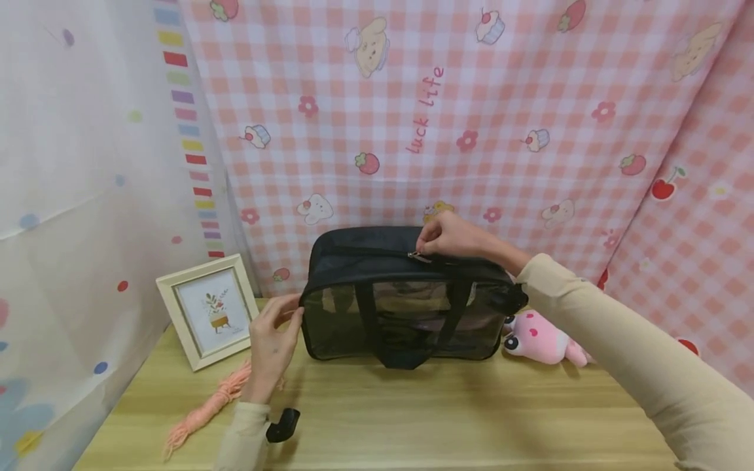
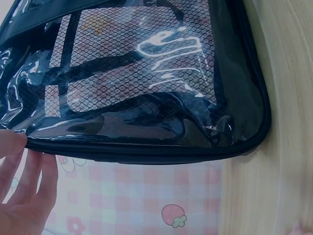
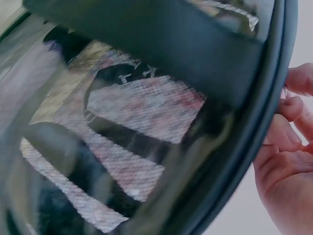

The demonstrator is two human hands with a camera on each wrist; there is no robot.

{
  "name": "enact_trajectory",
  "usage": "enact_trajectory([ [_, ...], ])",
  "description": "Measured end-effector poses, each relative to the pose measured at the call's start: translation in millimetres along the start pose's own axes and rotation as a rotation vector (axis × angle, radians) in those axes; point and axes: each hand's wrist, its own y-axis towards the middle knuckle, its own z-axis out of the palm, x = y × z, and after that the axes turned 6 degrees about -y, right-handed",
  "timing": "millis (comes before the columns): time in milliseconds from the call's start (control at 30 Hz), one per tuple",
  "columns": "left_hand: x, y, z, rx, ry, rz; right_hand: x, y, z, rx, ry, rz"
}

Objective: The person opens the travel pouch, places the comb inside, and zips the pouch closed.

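Observation:
A black bag (image 1: pixel 412 314) with see-through panels and dark carry straps stands upright on the wooden table. On its left edge, my left hand (image 1: pixel 275 337) pinches the piped seam, thumb on the front panel and fingers behind, as the left wrist view confirms. Up on the bag's top, my right hand (image 1: pixel 450 235) pinches the small metal zipper pull (image 1: pixel 415 255) between thumb and fingertips. In the right wrist view the bag's dark edge (image 3: pixel 234 147) hides part of that hand (image 3: pixel 288 147). Mesh shows through the clear panel (image 2: pixel 142 54).
Left of the bag stands a cream picture frame (image 1: pixel 206 311) with a potted-plant print. A bundle of peach yarn (image 1: pixel 206 409) lies partly behind my left wrist. A pink plush toy (image 1: pixel 538 340) sits at the bag's right end. Checked fabric (image 1: pixel 377 118) hangs close behind.

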Motion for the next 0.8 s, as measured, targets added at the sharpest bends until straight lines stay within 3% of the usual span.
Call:
enact_trajectory([
  [200,-1.5,1.7,-3.2,0.034,0.004,-0.009,-12,-8.0,-3,-0.03,-0.001,-0.022],
  [400,-2.6,0.2,-5.4,0.025,0.014,0.001,-12,-8.8,-3,-0.016,0.042,-0.039],
  [567,-19.7,4.3,-5.5,0.023,0.028,0.028,-11,-7.6,-5,-0.011,0.047,-0.034],
  [800,1.2,4.0,-7.3,0.039,0.007,0.006,-16,-10.0,-11,-0.011,0.053,-0.036],
])
